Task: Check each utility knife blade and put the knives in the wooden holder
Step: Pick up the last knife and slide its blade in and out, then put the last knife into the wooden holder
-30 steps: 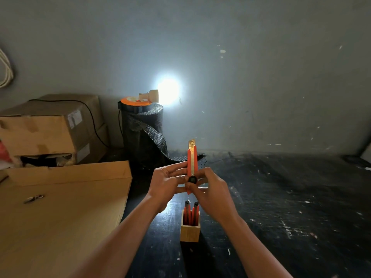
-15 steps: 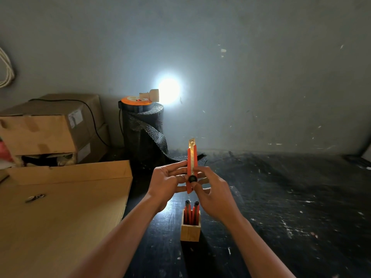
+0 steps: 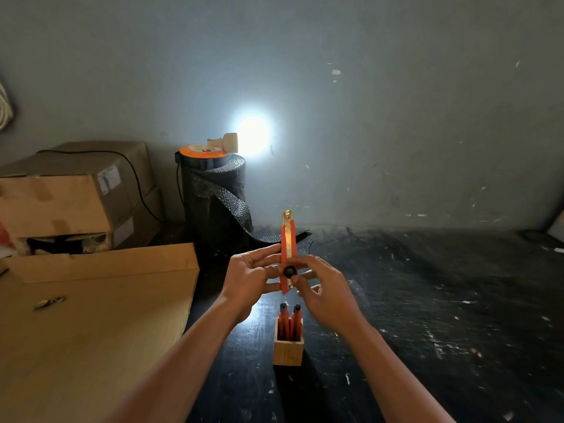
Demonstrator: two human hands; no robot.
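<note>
An orange utility knife (image 3: 288, 239) stands upright in the air, a short stretch of blade showing at its top. My left hand (image 3: 250, 276) grips its lower body from the left. My right hand (image 3: 326, 296) pinches the black slider knob on its lower part from the right. Directly below, a small square wooden holder (image 3: 288, 349) stands on the dark table with two orange knives (image 3: 290, 320) upright in it, black ends up.
A tan cardboard sheet (image 3: 91, 331) covers the table's left side, with a small metal piece (image 3: 48, 302) on it. Stacked cardboard boxes (image 3: 70, 190) stand at the back left. A black mesh roll (image 3: 213, 196) with an orange reel and a bright lamp (image 3: 251, 135) stands behind the hands.
The knife and both hands stay almost in place. My right hand's fingers have shifted slightly lower on the knob end.
</note>
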